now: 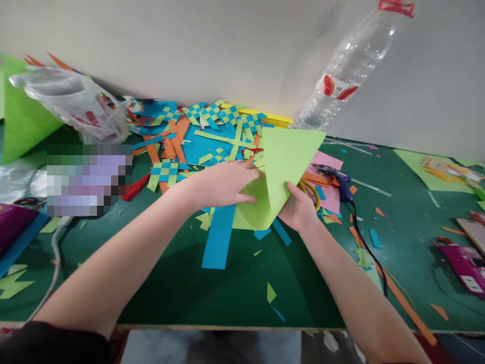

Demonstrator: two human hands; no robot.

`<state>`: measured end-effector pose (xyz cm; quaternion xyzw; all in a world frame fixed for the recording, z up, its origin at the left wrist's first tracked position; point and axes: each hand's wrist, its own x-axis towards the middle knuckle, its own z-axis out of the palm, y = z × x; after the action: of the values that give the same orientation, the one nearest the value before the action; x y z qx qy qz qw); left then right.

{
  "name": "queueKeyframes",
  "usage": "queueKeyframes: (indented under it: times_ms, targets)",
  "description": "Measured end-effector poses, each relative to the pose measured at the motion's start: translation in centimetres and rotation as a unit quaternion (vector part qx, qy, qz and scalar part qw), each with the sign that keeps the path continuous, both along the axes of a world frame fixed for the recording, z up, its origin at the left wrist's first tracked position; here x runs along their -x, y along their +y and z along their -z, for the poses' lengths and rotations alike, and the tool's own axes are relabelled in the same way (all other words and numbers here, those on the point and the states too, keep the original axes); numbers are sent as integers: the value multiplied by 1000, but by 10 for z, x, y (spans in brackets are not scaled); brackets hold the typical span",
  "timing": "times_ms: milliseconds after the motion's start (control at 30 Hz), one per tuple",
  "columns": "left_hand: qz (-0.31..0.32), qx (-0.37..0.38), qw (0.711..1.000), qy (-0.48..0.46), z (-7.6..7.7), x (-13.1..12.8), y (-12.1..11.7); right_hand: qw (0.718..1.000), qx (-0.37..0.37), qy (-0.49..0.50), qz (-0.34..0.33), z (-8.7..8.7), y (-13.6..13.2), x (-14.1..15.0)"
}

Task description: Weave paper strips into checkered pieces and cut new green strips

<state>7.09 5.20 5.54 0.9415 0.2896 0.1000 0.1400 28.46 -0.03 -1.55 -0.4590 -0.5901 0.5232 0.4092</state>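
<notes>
A sheet of light green paper [291, 156] is bent over on itself above the table. My right hand [301, 208] grips its right side, thumb on the front face and the other fingers hidden behind. My left hand [229, 186] reaches in from the left with fingers stretched and thumb apart, against or just over the sheet's lower layer; contact is hard to tell. Under that hand a wide blue paper strip [217, 237] lies pointing toward me. Yellow scissor handles [312, 194] show beside my right hand, partly covered.
Woven blue-green paper pieces [231, 116] and orange strips [176, 136] are heaped at the back. A plastic bottle [341, 76] leans at the wall. A blue glue gun [341, 184] trails a black cord. A plastic bag [81, 103] stands left; a white cable [56, 253] crosses the table.
</notes>
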Motion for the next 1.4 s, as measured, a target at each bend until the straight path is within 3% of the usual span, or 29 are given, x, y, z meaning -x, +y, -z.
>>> queueKeyframes:
  times_ms: [133,367,533,933,1400]
  targets:
    - [-56,-69,993,77,9,5,8,994,60,93,9,0,-2,1]
    - [-72,-45,982,167,1,12,14,954,114,278,2,2,-3,4]
    - [-76,-58,982,162,5,19,22,953,120,276,31,1,-3,4]
    - [-157,-94,958,219,19,28,30,949,98,290,77,4,-2,4]
    - [-225,-84,954,178,14,22,33,956,93,265,83,4,-6,5]
